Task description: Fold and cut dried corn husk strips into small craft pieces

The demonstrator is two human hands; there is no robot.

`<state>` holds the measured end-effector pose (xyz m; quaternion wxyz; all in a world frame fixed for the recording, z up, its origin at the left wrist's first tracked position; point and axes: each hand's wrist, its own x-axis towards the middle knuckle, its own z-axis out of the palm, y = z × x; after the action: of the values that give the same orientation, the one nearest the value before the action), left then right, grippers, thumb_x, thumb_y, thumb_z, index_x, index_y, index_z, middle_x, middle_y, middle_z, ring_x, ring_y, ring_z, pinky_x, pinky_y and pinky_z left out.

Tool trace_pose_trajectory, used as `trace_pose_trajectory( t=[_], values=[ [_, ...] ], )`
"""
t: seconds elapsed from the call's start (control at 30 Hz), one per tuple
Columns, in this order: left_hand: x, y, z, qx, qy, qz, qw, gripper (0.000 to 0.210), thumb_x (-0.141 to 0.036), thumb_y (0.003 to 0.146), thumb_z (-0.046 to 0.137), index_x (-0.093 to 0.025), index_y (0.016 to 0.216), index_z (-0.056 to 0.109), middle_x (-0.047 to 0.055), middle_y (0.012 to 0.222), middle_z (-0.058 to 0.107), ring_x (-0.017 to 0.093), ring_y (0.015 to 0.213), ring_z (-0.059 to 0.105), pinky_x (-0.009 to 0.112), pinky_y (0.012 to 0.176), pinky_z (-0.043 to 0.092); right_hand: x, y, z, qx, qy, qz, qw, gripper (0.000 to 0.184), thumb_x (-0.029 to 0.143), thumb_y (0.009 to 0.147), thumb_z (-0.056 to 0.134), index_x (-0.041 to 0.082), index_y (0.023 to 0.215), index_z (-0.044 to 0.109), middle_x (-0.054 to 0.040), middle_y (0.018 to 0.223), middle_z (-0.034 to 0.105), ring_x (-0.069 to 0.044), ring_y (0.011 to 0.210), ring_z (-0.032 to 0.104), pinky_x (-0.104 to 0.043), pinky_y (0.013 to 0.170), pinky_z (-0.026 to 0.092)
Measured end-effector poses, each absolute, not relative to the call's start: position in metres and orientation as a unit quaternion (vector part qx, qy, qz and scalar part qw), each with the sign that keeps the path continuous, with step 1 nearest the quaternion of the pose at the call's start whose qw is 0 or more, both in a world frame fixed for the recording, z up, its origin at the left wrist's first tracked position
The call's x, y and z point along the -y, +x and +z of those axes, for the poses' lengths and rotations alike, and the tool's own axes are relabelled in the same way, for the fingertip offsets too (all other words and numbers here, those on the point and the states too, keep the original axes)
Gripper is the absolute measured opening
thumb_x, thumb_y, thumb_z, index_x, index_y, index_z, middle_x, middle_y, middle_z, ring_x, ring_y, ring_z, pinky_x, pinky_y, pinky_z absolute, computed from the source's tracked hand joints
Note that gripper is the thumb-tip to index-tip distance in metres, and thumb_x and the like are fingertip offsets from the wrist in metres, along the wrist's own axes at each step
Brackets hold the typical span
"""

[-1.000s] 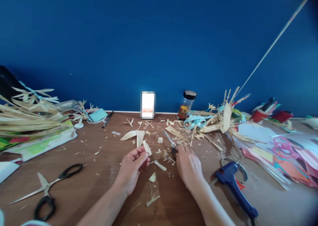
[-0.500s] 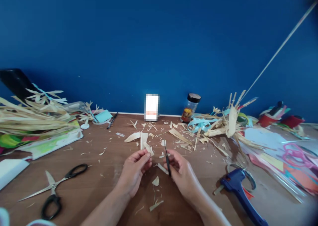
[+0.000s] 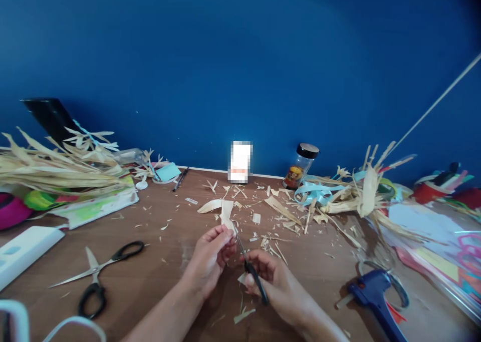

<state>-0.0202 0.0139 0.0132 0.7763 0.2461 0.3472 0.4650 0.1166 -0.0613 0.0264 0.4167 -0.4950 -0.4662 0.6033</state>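
Note:
A small pale piece of dried husk (image 3: 228, 222) is pinched between the thumb and fingers of my left hand (image 3: 212, 254). My right hand (image 3: 272, 282) grips black-handled scissors (image 3: 256, 282), whose blades point up and left toward that piece. The blade tips are right beside the left fingertips; whether they touch the husk I cannot tell. Just beyond my left hand, a curved husk strip (image 3: 210, 206) lies on the table. Cut scraps (image 3: 244, 316) are scattered below and around both hands.
A second pair of scissors (image 3: 93, 272) lies open at left, near a white power strip (image 3: 28, 254). At right is a blue glue gun (image 3: 376, 292). Husk bundles (image 3: 56, 174), a lidded jar (image 3: 300, 166) and blue ribbon (image 3: 315, 193) line the back by the wall.
The scissors have swung from beside my left hand to the husk at its fingertips, tilting leftward. My right hand has turned and dropped slightly. The whole view has shifted a little.

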Motion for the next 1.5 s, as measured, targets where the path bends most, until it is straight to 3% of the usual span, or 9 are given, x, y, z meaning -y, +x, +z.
trace_pose_trajectory(
  t=[0.17, 0.5, 0.73, 1.5],
  values=[
    [-0.014, -0.0204, 0.0129, -0.364, 0.259, 0.457, 0.769, 0.013, -0.019, 0.064, 0.07, -0.014, 0.067, 0.058, -0.005, 0.058, 0.054, 0.004, 0.05, 0.051, 0.013, 0.052, 0.045, 0.0591, 0.1207, 0.029, 0.415, -0.494, 0.637, 0.421, 0.04, 0.04, 0.065, 0.068, 0.016, 0.095, 0.056, 0.0008, 0.068, 0.055, -0.009, 0.058, 0.05, -0.017, 0.046, 0.036],
    [-0.0142, -0.0205, 0.0103, -0.361, 0.263, 0.447, 0.775, 0.012, -0.02, 0.067, 0.068, -0.014, 0.072, 0.059, -0.003, 0.061, 0.056, 0.004, 0.053, 0.052, 0.015, 0.054, 0.047, 0.0572, 0.1197, 0.0271, 0.412, -0.505, 0.635, 0.415, 0.038, 0.035, 0.064, 0.07, 0.016, 0.094, 0.057, 0.0024, 0.067, 0.056, -0.008, 0.056, 0.051, -0.017, 0.047, 0.037],
    [-0.0151, -0.0196, 0.0131, -0.375, 0.245, 0.452, 0.772, 0.015, -0.017, 0.06, 0.072, -0.013, 0.067, 0.06, -0.003, 0.058, 0.057, 0.006, 0.052, 0.053, 0.016, 0.053, 0.048, 0.0571, 0.1205, 0.0256, 0.409, -0.516, 0.629, 0.413, 0.039, 0.036, 0.063, 0.071, 0.016, 0.094, 0.057, 0.0029, 0.065, 0.055, -0.007, 0.053, 0.05, -0.017, 0.046, 0.037],
    [-0.0166, -0.0195, 0.0123, -0.376, 0.231, 0.453, 0.774, 0.016, -0.014, 0.058, 0.074, -0.012, 0.067, 0.061, -0.002, 0.056, 0.057, 0.005, 0.049, 0.053, 0.016, 0.053, 0.049, 0.0547, 0.1203, 0.0216, 0.43, -0.544, 0.601, 0.397, 0.039, 0.039, 0.062, 0.07, 0.016, 0.092, 0.058, 0.0041, 0.06, 0.053, -0.007, 0.05, 0.048, -0.016, 0.043, 0.036]
  ],
)
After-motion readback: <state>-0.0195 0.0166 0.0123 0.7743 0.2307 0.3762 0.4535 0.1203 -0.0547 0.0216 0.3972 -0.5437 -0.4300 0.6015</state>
